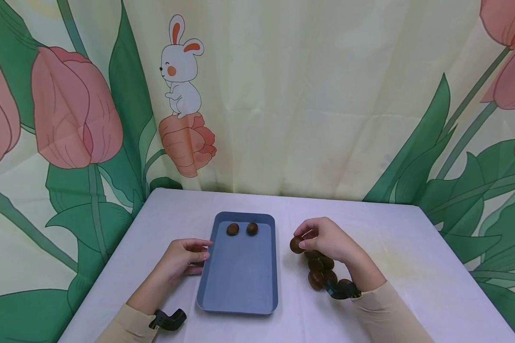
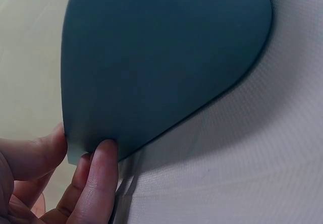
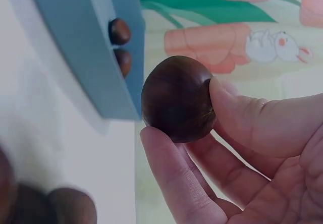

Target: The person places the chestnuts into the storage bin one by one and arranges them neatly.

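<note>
With thumb and fingertips, my right hand [image 1: 329,239] pinches a round, glossy brown chestnut [image 3: 176,100] over the white cloth, to the right of the blue tray [image 1: 238,274]. Below and behind this hand lies a pile of chestnuts [image 1: 316,280], partly covered by the hand and wrist. My left hand [image 1: 178,259] is at the tray's left side. Its fingers are relaxed, and the fingertips [image 2: 103,156] rest against the outer wall near the rim. Two chestnuts, one on the left [image 1: 232,229] and one on the right [image 1: 252,229], lie apart at the tray's far end.
A white cloth [image 1: 395,238] covers the table. Behind its far edge hangs a curtain [image 1: 304,105] printed with tulips, a rabbit and a carrot. Each wrist wears a black strapped device, the left one [image 1: 171,320] close over the cloth.
</note>
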The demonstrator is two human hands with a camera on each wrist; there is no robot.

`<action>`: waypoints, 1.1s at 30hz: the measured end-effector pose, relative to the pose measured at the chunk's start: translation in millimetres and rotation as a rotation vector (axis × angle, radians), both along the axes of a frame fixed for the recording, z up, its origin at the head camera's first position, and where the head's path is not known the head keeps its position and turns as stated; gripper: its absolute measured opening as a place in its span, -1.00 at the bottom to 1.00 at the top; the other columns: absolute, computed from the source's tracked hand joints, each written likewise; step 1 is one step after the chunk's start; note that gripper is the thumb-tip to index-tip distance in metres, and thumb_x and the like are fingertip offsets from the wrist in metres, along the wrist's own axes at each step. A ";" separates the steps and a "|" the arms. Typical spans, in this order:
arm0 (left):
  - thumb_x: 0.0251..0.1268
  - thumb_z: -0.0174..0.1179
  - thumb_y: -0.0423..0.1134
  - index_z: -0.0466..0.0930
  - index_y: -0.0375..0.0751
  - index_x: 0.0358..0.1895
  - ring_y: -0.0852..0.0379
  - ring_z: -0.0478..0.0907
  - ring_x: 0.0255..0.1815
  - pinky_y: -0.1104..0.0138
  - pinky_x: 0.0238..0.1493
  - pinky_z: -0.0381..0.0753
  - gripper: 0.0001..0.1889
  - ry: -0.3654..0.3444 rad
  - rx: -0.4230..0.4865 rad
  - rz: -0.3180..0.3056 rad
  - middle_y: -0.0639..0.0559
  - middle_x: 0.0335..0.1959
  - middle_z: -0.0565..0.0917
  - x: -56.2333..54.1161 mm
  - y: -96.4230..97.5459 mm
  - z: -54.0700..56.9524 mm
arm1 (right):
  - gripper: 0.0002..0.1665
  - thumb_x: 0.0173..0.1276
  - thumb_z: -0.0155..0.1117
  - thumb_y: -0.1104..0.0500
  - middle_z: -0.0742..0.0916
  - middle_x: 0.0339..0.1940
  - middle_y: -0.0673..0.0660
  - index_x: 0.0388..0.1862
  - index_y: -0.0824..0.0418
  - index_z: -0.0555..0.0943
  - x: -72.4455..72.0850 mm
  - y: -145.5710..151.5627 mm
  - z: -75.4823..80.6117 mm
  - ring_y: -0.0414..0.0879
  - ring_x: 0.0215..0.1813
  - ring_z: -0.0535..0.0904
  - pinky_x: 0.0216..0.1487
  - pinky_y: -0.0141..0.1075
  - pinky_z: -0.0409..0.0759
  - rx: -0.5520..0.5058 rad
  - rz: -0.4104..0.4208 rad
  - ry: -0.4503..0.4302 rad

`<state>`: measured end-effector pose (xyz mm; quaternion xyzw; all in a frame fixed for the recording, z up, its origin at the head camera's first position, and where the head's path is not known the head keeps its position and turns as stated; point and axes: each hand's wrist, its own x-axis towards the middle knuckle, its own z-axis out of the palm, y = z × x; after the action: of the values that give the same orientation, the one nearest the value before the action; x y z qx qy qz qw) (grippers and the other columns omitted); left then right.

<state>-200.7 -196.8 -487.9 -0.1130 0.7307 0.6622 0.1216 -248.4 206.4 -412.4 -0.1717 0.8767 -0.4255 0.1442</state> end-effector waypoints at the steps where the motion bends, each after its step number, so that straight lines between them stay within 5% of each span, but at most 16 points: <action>1: 0.32 0.47 -0.44 0.75 -0.30 0.24 0.07 0.75 -0.28 0.17 -0.27 0.87 -0.58 0.001 -0.001 0.000 -0.07 -0.14 0.74 0.0 0.0 -0.2 | -0.81 0.38 0.49 0.29 0.86 -0.13 0.12 -0.04 0.16 0.80 -1.3 -3.8 0.6 -0.06 -0.13 0.77 -0.03 -0.19 0.72 -0.009 0.008 0.003; 33: 0.32 0.47 -0.44 0.74 -0.30 0.27 0.07 0.76 -0.28 0.16 -0.27 0.87 -0.56 -0.007 0.001 -0.007 -0.06 -0.13 0.74 -2.9 -0.9 -2.6 | -0.80 0.38 0.51 0.33 0.85 -0.12 0.10 -0.05 0.15 0.83 -23.9 -106.9 -11.4 -0.08 -0.15 0.77 -0.04 -0.22 0.79 -0.125 0.082 -0.041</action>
<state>-203.6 -197.8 -490.5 -0.1126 0.7303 0.6618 0.1263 -272.3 99.5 -423.8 -0.2074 0.8375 -0.4767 0.1684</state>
